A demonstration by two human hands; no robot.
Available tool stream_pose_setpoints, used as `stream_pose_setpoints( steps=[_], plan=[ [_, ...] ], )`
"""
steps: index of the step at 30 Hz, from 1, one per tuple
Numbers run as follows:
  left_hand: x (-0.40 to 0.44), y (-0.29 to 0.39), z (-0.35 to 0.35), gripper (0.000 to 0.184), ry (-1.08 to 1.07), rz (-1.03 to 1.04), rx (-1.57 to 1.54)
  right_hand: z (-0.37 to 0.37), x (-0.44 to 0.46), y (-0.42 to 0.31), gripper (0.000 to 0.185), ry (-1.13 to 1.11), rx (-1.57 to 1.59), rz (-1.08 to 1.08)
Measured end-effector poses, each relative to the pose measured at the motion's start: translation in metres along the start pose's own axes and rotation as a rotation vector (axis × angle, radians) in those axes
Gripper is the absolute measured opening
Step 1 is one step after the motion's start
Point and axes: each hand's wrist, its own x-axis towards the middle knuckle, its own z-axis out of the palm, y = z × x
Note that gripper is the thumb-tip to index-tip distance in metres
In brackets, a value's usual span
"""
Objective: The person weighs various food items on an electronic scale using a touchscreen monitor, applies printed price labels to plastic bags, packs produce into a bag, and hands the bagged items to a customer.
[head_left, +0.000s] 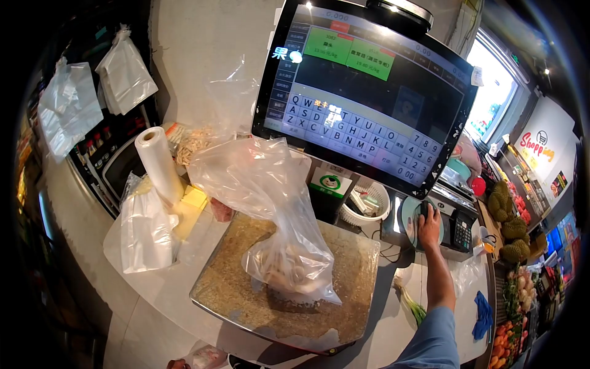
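In the head view, the right hand (429, 227) rests over a black mouse (423, 210), fingers loosely spread. The 1 filled plastic bag (289, 258) on the scale (230, 280) lies to its left, long axis slanting from upper left to lower right. A cropped shape (176, 364) may be the left hand; its state I cannot tell.

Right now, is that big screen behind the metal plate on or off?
On: the screen is lit, showing a keyboard with letters and numbers below two green tiles.
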Motion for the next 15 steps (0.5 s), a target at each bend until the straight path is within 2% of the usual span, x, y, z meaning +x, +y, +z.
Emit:
stream_pose_setpoints(
  steps=[15],
  plan=[
    [0.007, -0.016, -0.013, 0.033, -0.022, -0.01, 0.015, 0.002, 0.0, 0.003, 0.054, 0.012, 0.023, -0.009]
  ],
)
